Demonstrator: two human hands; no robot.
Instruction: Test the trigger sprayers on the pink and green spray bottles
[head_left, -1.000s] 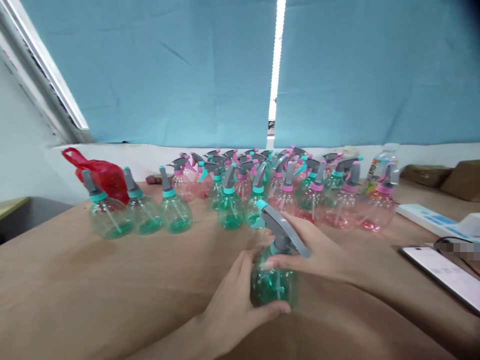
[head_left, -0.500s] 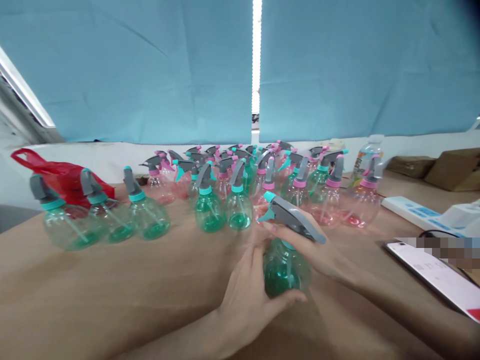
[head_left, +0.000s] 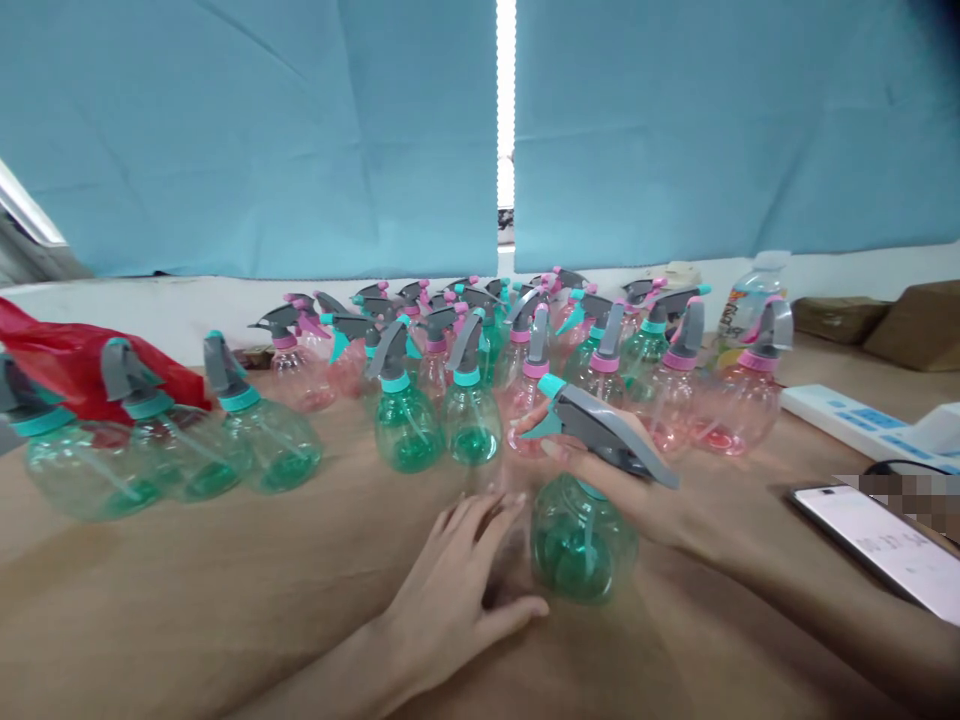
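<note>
Right of the fingers (head_left: 491,535), a lit phone (head_left: 870,545) and power strip (head_left: 847,425) are seen; far left, a red bag (head_left: 81,355) is spotted!

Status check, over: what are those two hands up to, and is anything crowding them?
Right hand holding green spray bottle near its spray head. Left hand open beside it. Other spray bottles standing beyond both hands.

- Worn on the person's head, a single camera looks forward and down across a brown tabletop (head_left: 300,570).
- From close range, it takes in the left hand (head_left: 454,590), right hand (head_left: 637,508) and a green spray bottle (head_left: 574,550) at lower center, the forearms reaching in from the frame's lower edges.
- Farther off, the view faces a blue curtain (head_left: 262,150) nearly square-on.
- Its wide span runs from a red bag (head_left: 112,360), cropped at left, to a phone (head_left: 874,545) at lower right.
</note>
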